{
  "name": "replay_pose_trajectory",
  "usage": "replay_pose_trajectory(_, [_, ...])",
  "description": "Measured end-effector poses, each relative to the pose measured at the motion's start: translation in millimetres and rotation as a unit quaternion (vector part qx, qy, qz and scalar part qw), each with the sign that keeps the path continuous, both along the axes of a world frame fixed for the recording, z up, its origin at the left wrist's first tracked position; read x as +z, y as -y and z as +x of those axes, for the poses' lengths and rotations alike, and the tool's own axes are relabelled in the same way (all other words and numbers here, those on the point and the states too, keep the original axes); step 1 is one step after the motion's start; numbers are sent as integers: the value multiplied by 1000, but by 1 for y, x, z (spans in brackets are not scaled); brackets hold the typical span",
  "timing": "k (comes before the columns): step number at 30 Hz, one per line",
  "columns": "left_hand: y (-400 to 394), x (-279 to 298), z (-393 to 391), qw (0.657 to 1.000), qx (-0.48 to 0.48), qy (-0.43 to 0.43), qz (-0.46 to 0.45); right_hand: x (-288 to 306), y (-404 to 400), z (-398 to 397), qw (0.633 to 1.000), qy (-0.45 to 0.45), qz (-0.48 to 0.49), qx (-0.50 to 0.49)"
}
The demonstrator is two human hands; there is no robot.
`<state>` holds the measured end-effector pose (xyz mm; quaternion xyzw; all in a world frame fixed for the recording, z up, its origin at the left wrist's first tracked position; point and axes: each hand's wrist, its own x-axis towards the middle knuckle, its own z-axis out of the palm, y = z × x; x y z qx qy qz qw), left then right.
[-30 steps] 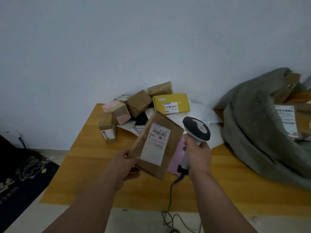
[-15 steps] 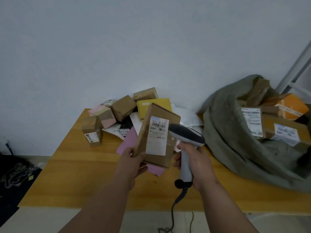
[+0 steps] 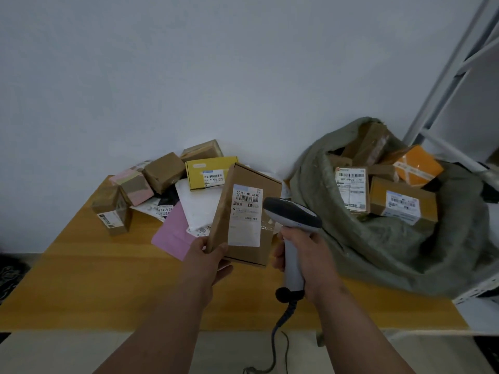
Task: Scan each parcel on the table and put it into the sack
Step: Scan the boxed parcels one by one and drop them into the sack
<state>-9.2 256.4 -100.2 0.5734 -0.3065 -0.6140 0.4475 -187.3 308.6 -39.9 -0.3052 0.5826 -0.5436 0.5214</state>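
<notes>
left hand (image 3: pixel 209 255) holds a flat brown cardboard parcel (image 3: pixel 244 215) with matte white label; right hand (image 3: pixel 310 261) wraps the smooth grey scanner (image 3: pixel 293 220), apparently plastic, beside the coarse green sack (image 3: pixel 391 238).

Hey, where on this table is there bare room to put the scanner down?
The near table strip is bare, bordered by the pink mailer, the front edge and the sack. The left edge before the small box is also bare. The back is crowded with the parcel pile; the sack fills the right. The scanner is in the right hand.
</notes>
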Motion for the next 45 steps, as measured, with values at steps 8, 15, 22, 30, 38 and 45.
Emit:
replay_pose_trajectory(8, [-3,3,-18,1000,18,-14,-9,3,-1,-19,1000,-4,-8,3])
replay_pose_trajectory(15, [15,30,-26,996,3,-72,-46,-3,17,-19,993,-28,-19,-113])
replay_pose_trajectory(22, [50,58,-57,986,-95,-109,-85,2,32,-29,982,-24,-58,-179])
replay_pose_trajectory(30, [62,81,-115,958,-246,-21,-145,-1,25,-79,952,11,-86,-293])
replay_pose_trajectory(38, [95,99,-195,861,-272,328,-278,2,29,-161,907,34,-79,-411])
replay_pose_trajectory(45, [143,107,-265,779,-321,501,-197,13,58,-233,909,24,-63,-410])
